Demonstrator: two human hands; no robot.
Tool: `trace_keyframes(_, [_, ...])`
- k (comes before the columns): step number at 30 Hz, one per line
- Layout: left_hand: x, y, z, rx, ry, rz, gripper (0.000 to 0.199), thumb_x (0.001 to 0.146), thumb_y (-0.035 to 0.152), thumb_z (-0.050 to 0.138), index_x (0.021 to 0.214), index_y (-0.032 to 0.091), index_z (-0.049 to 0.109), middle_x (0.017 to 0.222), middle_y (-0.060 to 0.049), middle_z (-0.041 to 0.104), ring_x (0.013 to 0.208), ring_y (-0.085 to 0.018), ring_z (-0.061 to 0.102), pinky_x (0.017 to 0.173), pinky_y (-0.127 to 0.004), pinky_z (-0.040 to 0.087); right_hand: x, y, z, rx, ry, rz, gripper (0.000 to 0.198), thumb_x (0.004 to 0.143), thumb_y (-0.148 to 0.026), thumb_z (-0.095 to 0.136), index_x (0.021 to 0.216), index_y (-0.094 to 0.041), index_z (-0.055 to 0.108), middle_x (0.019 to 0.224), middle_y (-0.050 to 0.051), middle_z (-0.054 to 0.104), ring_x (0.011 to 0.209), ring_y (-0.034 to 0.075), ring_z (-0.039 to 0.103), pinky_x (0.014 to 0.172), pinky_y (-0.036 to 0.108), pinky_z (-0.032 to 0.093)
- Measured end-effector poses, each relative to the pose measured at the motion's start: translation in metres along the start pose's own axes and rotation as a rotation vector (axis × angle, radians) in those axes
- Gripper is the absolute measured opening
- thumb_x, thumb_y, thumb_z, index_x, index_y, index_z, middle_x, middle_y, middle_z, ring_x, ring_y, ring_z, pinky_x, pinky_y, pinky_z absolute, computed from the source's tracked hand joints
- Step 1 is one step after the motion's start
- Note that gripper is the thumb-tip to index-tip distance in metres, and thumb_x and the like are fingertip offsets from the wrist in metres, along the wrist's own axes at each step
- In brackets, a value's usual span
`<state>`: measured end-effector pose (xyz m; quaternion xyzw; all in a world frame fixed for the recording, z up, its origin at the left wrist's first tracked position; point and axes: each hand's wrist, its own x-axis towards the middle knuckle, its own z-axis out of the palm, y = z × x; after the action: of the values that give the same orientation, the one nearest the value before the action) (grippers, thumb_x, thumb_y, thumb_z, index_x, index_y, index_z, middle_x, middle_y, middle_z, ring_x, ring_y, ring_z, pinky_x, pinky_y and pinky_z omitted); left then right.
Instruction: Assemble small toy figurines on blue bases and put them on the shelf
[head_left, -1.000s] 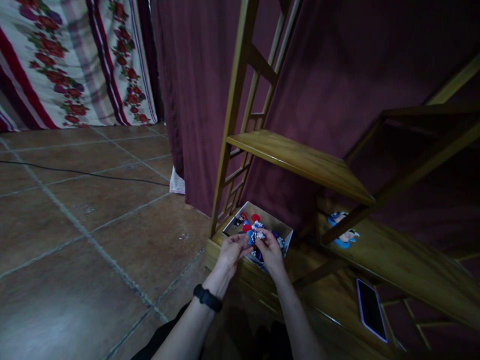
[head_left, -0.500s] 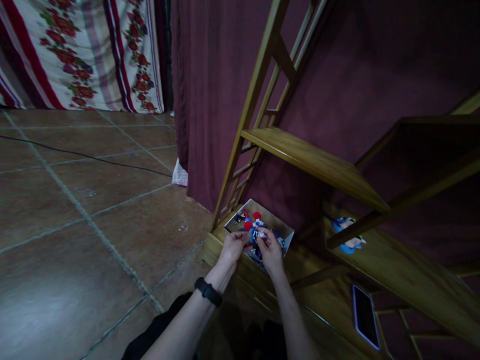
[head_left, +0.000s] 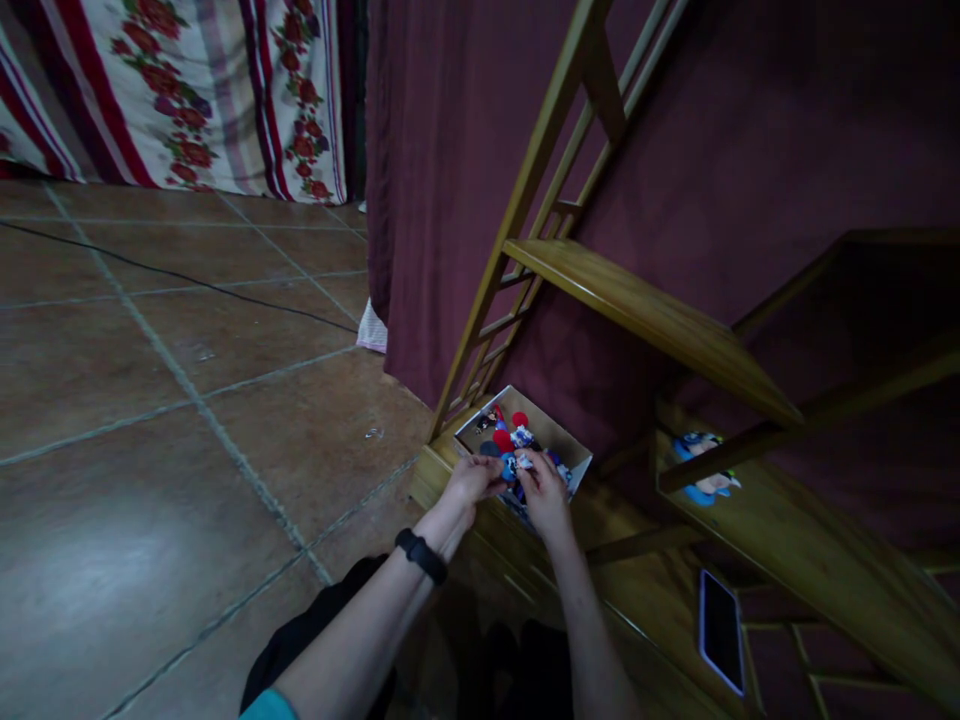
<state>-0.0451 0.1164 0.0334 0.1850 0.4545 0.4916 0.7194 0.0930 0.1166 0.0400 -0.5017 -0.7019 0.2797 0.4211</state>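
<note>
A small blue and white figurine (head_left: 511, 466) is pinched between my two hands, over the near side of an open white box (head_left: 576, 468). My left hand (head_left: 471, 482) is closed on its left side, with a black band on the wrist. From the right, my right hand (head_left: 546, 494) grips the same figurine with bent fingers. Several other small figures lie in the box, among them a dark one (head_left: 489, 420) by the far left corner and pieces with red round parts (head_left: 520, 419). My fingers hide part of the held figurine.
The box stands on the low level of a wooden shelf unit (head_left: 652, 310). A blue-haired figure (head_left: 705, 470) sits on a board to the right. Below it lies a phone (head_left: 721, 632). A black cable (head_left: 187, 285) crosses the tiled floor.
The view has shifted slightly, so the room's things sit a little differently in the picture. Both hands stay together on the figurine over the box.
</note>
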Motion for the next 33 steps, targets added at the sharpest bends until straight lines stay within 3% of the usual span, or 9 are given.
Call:
trace_keyframes(5, [-0.002, -0.003, -0.001, 0.048, 0.027, -0.009, 0.017, 0.061, 0.025, 0.071, 0.065, 0.011, 0.062, 0.058, -0.005, 0.065, 0.054, -0.013, 0.062, 0.054, -0.021, 0.049, -0.004, -0.001, 0.000, -0.066, -0.041, -0.043, 0.030, 0.079, -0.021, 0.046, 0.105, -0.026, 0.059, 0.101, 0.005, 0.059, 0.095, 0.020, 0.053, 0.084, 0.033, 0.041])
trace_keyframes(10, [-0.003, -0.005, -0.002, 0.099, 0.039, -0.013, 0.020, 0.062, 0.027, 0.071, 0.067, 0.009, 0.062, 0.060, -0.007, 0.066, 0.053, -0.013, 0.062, 0.052, -0.020, 0.049, -0.007, 0.000, 0.001, 0.010, -0.057, -0.039, 0.031, 0.078, -0.021, 0.048, 0.105, -0.027, 0.060, 0.105, 0.004, 0.060, 0.098, 0.020, 0.054, 0.088, 0.034, 0.040])
trace_keyframes(16, [-0.001, -0.009, -0.003, -0.017, -0.041, -0.064, 0.016, 0.066, 0.022, 0.068, 0.073, 0.008, 0.062, 0.063, -0.009, 0.066, 0.058, -0.015, 0.064, 0.056, -0.022, 0.053, -0.011, 0.013, 0.011, 0.327, 0.018, 0.129, 0.041, 0.074, -0.028, 0.053, 0.115, -0.026, 0.053, 0.102, 0.004, 0.063, 0.090, 0.018, 0.059, 0.079, 0.033, 0.047])
trace_keyframes(21, [-0.005, -0.016, -0.003, -0.187, 0.024, -0.112, 0.005, 0.075, 0.014, 0.060, 0.074, 0.008, 0.060, 0.062, -0.007, 0.064, 0.052, -0.011, 0.062, 0.054, -0.018, 0.054, -0.021, 0.021, 0.016, 0.419, 0.056, 0.223, 0.036, 0.069, -0.033, 0.060, 0.103, -0.024, 0.061, 0.096, 0.004, 0.066, 0.089, 0.019, 0.060, 0.082, 0.034, 0.047])
trace_keyframes(28, [-0.045, -0.024, -0.003, -0.135, -0.006, -0.129, 0.006, 0.078, 0.011, 0.054, 0.075, 0.007, 0.058, 0.059, -0.006, 0.063, 0.050, -0.010, 0.062, 0.055, -0.019, 0.054, -0.056, 0.008, 0.018, 0.591, 0.063, 0.321, 0.034, 0.065, -0.035, 0.063, 0.096, -0.022, 0.064, 0.097, 0.004, 0.067, 0.088, 0.020, 0.061, 0.079, 0.036, 0.049])
trace_keyframes(33, [-0.086, -0.038, -0.010, 0.011, -0.050, -0.098, 0.006, 0.074, 0.013, 0.059, 0.079, 0.009, 0.058, 0.066, -0.008, 0.066, 0.056, -0.013, 0.064, 0.057, -0.022, 0.053, -0.094, -0.015, 0.010, 0.729, 0.048, 0.419, 0.031, 0.061, -0.037, 0.066, 0.086, -0.019, 0.066, 0.085, 0.004, 0.069, 0.070, 0.017, 0.063, 0.067, 0.034, 0.051])
